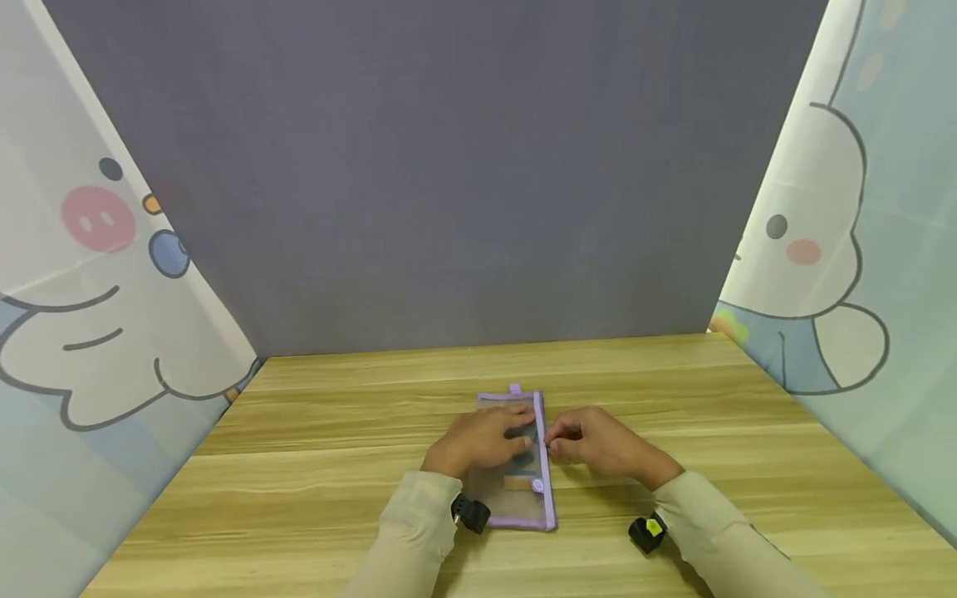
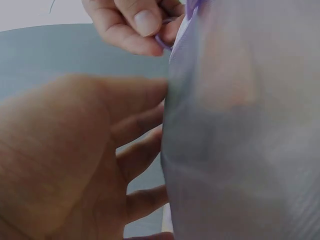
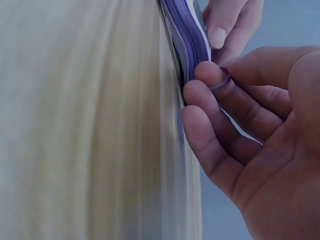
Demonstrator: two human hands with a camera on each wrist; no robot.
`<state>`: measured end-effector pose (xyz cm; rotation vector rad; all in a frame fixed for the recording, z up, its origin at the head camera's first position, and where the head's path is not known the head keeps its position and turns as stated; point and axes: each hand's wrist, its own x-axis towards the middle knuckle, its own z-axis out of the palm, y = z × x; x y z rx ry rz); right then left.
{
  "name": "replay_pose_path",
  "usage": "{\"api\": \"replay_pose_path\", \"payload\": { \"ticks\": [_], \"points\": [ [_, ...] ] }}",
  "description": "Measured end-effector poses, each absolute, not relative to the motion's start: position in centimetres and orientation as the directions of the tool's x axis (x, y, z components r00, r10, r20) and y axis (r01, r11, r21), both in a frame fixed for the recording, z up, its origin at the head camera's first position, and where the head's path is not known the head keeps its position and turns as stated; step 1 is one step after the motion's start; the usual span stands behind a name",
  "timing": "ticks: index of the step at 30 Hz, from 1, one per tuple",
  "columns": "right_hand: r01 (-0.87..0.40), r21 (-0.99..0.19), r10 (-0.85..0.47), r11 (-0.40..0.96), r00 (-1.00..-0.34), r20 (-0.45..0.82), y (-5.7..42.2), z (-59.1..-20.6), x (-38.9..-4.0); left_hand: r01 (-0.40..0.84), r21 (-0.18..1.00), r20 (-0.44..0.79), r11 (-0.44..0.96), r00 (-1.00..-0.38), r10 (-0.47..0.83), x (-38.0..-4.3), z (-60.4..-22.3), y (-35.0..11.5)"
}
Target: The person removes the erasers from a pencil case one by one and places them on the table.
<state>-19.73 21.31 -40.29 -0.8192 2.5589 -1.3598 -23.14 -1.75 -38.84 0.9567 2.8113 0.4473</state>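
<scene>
A translucent zip pouch (image 1: 504, 508) with lilac edging lies flat on the wooden table, its zipper (image 3: 186, 30) along the right side. My left hand (image 1: 486, 436) rests across the pouch with fingers extended, pressing on it. Beside the zipper, my right hand (image 1: 598, 440) pinches a small purple ring-like zipper pull (image 3: 221, 85) between thumb and forefinger. Through the sheet near the lower right shows a tan patch (image 1: 517, 482), next to a round lilac badge (image 1: 537, 485). The left palm and forearm cover part of the pouch's left side.
The wood-grain table (image 1: 336, 465) runs back to a dark grey panel (image 1: 478, 183). Cartoon-printed curtains (image 1: 90, 332) hang at both sides. A small lilac tab (image 1: 515, 389) sticks out from the pouch's far edge.
</scene>
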Motion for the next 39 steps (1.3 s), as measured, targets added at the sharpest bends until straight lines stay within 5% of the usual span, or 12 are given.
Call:
{"api": "replay_pose_path", "payload": {
  "ticks": [25, 39],
  "points": [
    [-0.446, -0.778, -0.551, 0.443, -0.819, 0.156, 20.71, -39.87, -19.61, 0.486, 0.358, -0.097, 0.797, -0.830, 0.550, -23.24, -38.69, -2.27],
    [-0.353, -0.852, -0.530, 0.386, -0.841, 0.108, 21.26, -40.04, -19.36, 0.541, 0.342, -0.067, 0.769, -0.802, 0.594, -23.53, -39.04, -1.95]
  ]
}}
